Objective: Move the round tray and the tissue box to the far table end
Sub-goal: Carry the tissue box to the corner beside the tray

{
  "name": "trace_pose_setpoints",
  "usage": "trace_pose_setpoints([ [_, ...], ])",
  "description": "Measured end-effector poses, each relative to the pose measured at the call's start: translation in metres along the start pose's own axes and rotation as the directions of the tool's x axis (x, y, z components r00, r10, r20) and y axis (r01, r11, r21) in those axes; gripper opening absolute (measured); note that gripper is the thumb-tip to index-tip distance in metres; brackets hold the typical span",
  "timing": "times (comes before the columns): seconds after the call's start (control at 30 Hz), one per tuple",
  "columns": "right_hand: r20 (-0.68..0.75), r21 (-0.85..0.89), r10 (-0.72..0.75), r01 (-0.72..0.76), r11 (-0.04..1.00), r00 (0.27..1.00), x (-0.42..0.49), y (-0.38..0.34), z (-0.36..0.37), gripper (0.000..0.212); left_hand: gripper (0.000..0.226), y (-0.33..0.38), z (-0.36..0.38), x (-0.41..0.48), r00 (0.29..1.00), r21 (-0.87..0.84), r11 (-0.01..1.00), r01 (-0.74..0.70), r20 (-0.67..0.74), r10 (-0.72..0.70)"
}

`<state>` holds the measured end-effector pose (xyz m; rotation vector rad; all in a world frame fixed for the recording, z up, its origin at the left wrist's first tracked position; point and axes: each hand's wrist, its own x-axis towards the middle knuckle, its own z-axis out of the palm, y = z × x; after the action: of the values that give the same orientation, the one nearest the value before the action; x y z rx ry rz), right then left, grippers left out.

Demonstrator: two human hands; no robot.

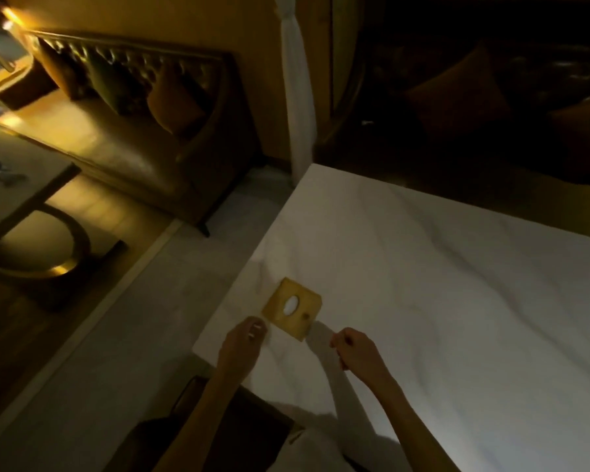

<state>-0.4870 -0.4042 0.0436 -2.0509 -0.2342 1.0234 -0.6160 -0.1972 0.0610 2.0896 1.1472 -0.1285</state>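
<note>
A square golden tissue box (292, 308) with an oval opening on top sits on the white marble table (440, 284), near the table's left edge and close to me. My left hand (241, 344) hovers just to the lower left of the box, fingers curled, holding nothing that I can see. My right hand (356, 349) hangs to the box's lower right, also loosely curled and a little apart from the box. No round tray shows in this view.
A tufted sofa (143, 131) with cushions stands beyond the table's left side. A white curtain (295, 90) hangs by the far table corner. A dark chair (218, 420) is below my arms. The room is dim.
</note>
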Motion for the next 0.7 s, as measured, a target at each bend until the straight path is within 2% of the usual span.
trace_pose_setpoints([
  [0.13, -0.04, -0.017, 0.056, -0.057, 0.998, 0.998, 0.022, -0.013, 0.028, 0.019, 0.023, 0.006, -0.012, 0.049, 0.99, 0.014, 0.994, -0.108, 0.089, 0.106],
  [0.2, -0.061, -0.013, 0.115, -0.116, 0.993, 0.992, 0.037, -0.022, 0.044, 0.022, 0.029, 0.008, -0.015, 0.079, 0.983, 0.045, 0.988, -0.15, 0.117, 0.144],
  [0.33, -0.194, 0.08, 0.275, -0.264, 0.961, 0.942, 0.069, -0.043, 0.081, 0.053, 0.048, 0.02, -0.014, 0.137, 0.945, 0.015, 0.991, -0.13, 0.305, 0.12],
  [0.4, -0.224, 0.198, 0.353, -0.312, 0.929, 0.908, 0.084, -0.052, 0.098, 0.068, 0.056, 0.026, -0.011, 0.158, 0.908, 0.036, 0.989, -0.146, 0.403, 0.119],
  [0.53, -0.16, 0.429, 0.542, -0.436, 0.791, 0.825, 0.1, -0.071, 0.12, 0.096, 0.061, 0.032, 0.002, 0.178, 0.821, 0.117, 0.95, -0.291, 0.541, 0.185],
  [0.63, -0.088, 0.518, 0.65, -0.523, 0.677, 0.755, 0.104, -0.073, 0.132, 0.094, 0.063, 0.034, 0.012, 0.186, 0.747, 0.13, 0.929, -0.347, 0.638, 0.19],
  [0.7, -0.059, 0.606, 0.686, -0.52, 0.602, 0.725, 0.108, -0.07, 0.14, 0.088, 0.065, 0.036, 0.017, 0.191, 0.722, 0.157, 0.921, -0.356, 0.673, 0.165],
])
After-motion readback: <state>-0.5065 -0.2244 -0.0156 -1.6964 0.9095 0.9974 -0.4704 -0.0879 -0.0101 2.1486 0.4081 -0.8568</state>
